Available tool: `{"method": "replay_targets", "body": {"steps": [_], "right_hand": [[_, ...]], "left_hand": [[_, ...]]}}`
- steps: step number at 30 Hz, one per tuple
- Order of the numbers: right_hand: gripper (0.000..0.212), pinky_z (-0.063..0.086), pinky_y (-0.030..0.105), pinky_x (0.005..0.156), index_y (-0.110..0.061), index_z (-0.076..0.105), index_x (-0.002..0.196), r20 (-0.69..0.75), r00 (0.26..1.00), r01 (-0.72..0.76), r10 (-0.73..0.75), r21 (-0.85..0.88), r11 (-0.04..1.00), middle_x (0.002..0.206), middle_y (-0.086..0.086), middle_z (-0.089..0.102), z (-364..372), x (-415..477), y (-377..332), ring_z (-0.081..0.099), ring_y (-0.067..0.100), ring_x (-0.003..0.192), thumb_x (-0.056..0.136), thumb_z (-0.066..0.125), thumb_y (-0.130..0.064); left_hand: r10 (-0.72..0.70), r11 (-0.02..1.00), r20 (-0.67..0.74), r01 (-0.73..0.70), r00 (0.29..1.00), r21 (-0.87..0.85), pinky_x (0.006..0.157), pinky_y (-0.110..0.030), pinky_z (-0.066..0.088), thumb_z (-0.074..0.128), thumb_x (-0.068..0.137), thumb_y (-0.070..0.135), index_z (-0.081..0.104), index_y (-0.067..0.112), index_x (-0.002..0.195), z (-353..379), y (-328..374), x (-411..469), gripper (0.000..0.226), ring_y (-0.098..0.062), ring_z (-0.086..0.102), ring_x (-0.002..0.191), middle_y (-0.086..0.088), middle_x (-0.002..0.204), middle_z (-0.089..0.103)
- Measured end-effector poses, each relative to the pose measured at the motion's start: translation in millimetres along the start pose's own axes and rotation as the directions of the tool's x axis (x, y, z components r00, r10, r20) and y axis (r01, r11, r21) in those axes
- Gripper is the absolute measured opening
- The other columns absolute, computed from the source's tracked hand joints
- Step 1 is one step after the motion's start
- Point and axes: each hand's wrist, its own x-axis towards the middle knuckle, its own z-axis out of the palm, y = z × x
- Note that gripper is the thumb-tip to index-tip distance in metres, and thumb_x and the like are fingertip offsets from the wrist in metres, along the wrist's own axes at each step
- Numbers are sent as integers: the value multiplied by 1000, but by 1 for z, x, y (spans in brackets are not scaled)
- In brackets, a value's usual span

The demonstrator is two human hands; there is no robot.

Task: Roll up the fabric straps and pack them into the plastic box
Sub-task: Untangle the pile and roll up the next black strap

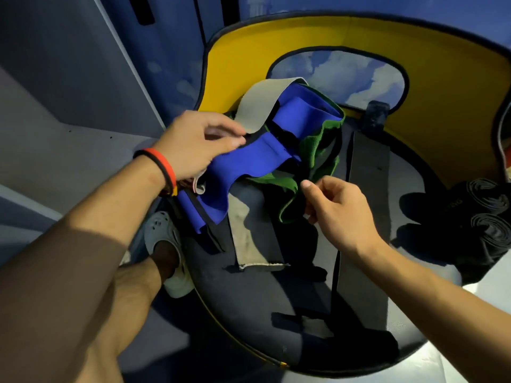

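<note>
A tangle of fabric straps lies on a dark round surface [262, 313]: a blue strap [249, 158], a green strap [312, 150], a grey strap [262, 106] and a long black strap [365, 167]. My left hand [190, 145] holds the blue strap where it meets the grey one, thumb and fingers pinched over the fabric. My right hand [337, 208] pinches the edge of the green strap at the front of the pile. Two rolled black straps [486, 217] sit at the right edge. No plastic box shows.
A yellow curved wall [414, 67] with a dark rim rises behind the pile. A worn grey strap [246, 236] lies flat on the dark surface. My foot in a grey clog [166, 244] stands at the left, on a grey floor [69, 167].
</note>
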Motion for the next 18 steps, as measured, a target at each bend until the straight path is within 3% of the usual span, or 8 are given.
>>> {"method": "replay_targets", "body": {"steps": [4, 7, 9, 11, 15, 18], "right_hand": [[40, 57, 42, 64, -14, 63, 70, 34, 994, 108, -106, -76, 991, 64, 3, 68, 8, -3, -7, 66, 19, 61, 97, 62, -44], [37, 50, 34, 57, -18, 62, 68, 49, 984, 178, -173, -151, 972, 60, -2, 64, 19, -5, -13, 61, 12, 59, 96, 64, -44], [35, 45, 27, 55, -20, 63, 67, 53, 977, 211, -205, -163, 964, 58, -5, 63, 27, -4, -19, 60, 10, 60, 95, 66, -42], [34, 47, 29, 57, -19, 64, 67, 55, 972, 235, -229, -154, 960, 60, -5, 64, 34, -3, -23, 61, 11, 61, 94, 68, -40], [33, 46, 29, 56, -18, 62, 67, 36, 954, 300, -298, -147, 943, 59, -6, 61, 46, -1, -28, 59, 12, 61, 93, 69, -39], [35, 44, 32, 54, -19, 57, 65, 17, 932, 359, -362, -168, 918, 58, -7, 56, 51, 0, -31, 55, 14, 59, 91, 72, -38]], "left_hand": [[-84, 980, -38, 89, 996, 180, 96, -29, 54, 74, 89, 8, 75, 24, 98, -23, -17, -10, 18, -9, 70, 96, 6, 95, 75], [-195, 890, -47, 197, 980, 410, 91, -37, 55, 78, 86, 21, 73, 35, 86, -31, -41, -15, 15, -13, 69, 89, 10, 86, 72], [-239, 850, -70, 243, 969, 467, 87, -40, 57, 79, 84, 27, 70, 37, 77, -34, -50, -17, 16, -15, 68, 82, 11, 78, 70], [-239, 847, -82, 249, 968, 470, 83, -39, 57, 79, 84, 30, 68, 33, 76, -35, -52, -18, 13, -15, 67, 78, 13, 74, 67], [-224, 840, -53, 220, 973, 496, 76, -31, 51, 76, 83, 44, 67, 31, 98, -31, -52, -20, 21, -13, 67, 85, 14, 94, 69], [-191, 810, -83, 205, 978, 549, 92, -41, 53, 69, 86, 54, 54, 33, 134, -20, -53, -17, 54, -18, 65, 108, 6, 132, 59]]}}
